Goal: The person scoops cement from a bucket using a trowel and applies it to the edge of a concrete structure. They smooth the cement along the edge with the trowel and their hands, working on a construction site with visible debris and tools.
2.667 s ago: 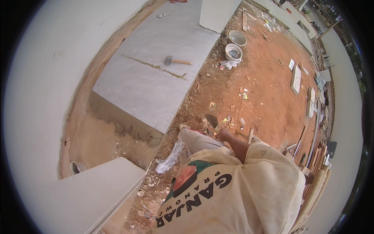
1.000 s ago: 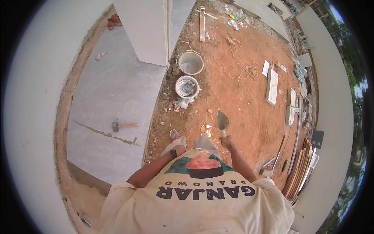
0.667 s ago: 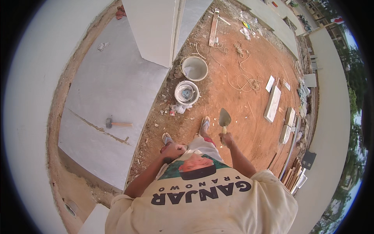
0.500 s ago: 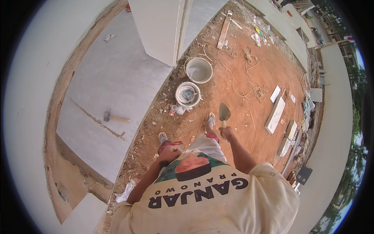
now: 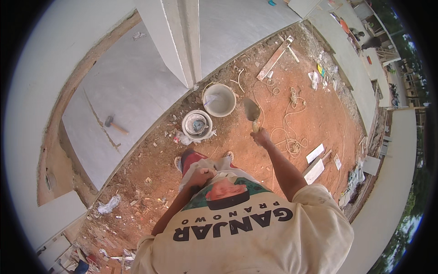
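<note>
My right hand (image 5: 261,137) is wrapped round the pale handle of a pointed trowel (image 5: 251,109), held out in front of me with its blade pointing away. The blade is near a wide pale bucket (image 5: 230,108). Close to my waist, my left hand (image 5: 201,176) is closed against the front of my clothing. What its fingers hold, if anything, is hidden. A second, smaller bucket (image 5: 184,123) stands beside the first, with a container and something bluish inside it.
A hammer (image 5: 117,127) lies on the smooth grey floor (image 5: 150,82) at left, beyond a wall corner (image 5: 175,43). Tangled rope (image 5: 292,137), a long board (image 5: 274,58) and white slabs (image 5: 314,171) lie on the reddish dirt at right. Rubble lines the floor edge.
My view has turned and I have stepped forward, so the buckets sit lower and further left. The trowel is raised further ahead in my right hand. My left hand stays at my waist.
</note>
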A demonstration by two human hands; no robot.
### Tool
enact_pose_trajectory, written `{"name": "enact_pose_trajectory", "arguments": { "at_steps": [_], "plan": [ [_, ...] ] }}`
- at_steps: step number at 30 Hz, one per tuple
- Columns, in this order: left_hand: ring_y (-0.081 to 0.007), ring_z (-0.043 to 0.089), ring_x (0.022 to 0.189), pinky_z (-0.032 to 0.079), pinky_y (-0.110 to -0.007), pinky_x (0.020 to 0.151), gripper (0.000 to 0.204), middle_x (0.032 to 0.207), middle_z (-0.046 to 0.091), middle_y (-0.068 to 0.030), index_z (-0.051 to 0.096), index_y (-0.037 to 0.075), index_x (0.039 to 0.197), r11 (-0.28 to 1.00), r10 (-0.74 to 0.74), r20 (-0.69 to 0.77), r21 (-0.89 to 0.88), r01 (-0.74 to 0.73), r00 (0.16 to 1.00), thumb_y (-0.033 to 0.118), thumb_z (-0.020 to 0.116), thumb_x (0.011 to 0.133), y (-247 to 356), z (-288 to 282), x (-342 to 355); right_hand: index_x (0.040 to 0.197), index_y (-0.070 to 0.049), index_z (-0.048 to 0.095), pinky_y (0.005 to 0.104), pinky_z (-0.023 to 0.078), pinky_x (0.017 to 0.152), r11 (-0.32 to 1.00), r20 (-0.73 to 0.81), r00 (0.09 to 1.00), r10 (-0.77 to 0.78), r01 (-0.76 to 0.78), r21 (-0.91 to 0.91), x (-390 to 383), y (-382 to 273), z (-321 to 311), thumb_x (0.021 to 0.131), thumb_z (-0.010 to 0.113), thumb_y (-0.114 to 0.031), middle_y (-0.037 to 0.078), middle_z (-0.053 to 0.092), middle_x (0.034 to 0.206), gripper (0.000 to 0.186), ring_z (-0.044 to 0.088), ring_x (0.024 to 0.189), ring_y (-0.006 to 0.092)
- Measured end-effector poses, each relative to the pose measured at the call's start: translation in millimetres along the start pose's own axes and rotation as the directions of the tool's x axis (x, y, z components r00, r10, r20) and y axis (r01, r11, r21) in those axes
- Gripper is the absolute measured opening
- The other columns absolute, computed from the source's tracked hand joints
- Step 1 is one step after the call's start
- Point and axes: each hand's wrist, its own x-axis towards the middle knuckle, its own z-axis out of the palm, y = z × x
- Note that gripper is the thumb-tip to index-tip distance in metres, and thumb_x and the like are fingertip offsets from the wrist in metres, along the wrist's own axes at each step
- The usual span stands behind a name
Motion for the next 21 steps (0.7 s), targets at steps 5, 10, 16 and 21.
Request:
{"name": "enact_pose_trajectory", "arguments": {
  "at_steps": [5,10,16,21],
  "plan": [
    [-0.0053,0.054,0.065,0.042,-0.023,0.059,0.023,0.072,0.064,0.0024,0.073,0.003,0.091,0.996,-0.017,-0.033,-0.090,0.014,0.999,0.023,0.065,0.087,20,48,33,0.092,0.001,0.060,0.0374,0.049,0.054,0.979,-0.028,0.985,-0.170,0.166,-0.117,84,12,-55,0.079,0.074,-0.027,0.009,0.063,0.069,0.035,0.061,0.058,0.0196],
    [-0.0053,0.053,0.062,0.043,-0.024,0.058,0.022,0.071,0.064,0.0025,0.074,0.002,0.093,0.996,-0.020,-0.029,-0.082,0.018,0.999,0.021,0.066,0.087,48,62,95,0.094,0.000,0.060,0.0372,0.049,0.056,0.971,0.109,0.980,-0.167,0.182,-0.153,117,-28,-94,0.079,0.076,-0.034,0.008,0.063,0.070,0.040,0.061,0.060,0.0193],
    [-0.0062,0.055,0.059,0.045,-0.025,0.055,0.018,0.070,0.066,0.0015,0.074,0.002,0.091,0.926,0.371,0.039,-0.090,-0.366,0.928,0.018,0.069,0.085,101,88,196,0.090,-0.001,0.058,0.0375,0.048,0.055,0.908,0.149,0.949,-0.276,0.309,-0.283,148,-49,-150,0.085,0.071,-0.044,0.008,0.062,0.068,0.045,0.060,0.059,0.0195],
    [-0.0071,0.061,0.074,0.048,-0.024,0.069,0.017,0.078,0.070,-0.0011,0.074,0.002,0.089,0.981,0.193,0.028,-0.039,-0.192,0.981,0.017,0.069,0.086,173,89,203,0.090,-0.001,0.057,0.0399,0.049,0.059,0.834,0.183,0.930,-0.319,0.367,-0.413,179,-38,-206,0.087,0.065,-0.052,0.012,0.061,0.067,0.052,0.062,0.061,0.0234]
  ]
}}
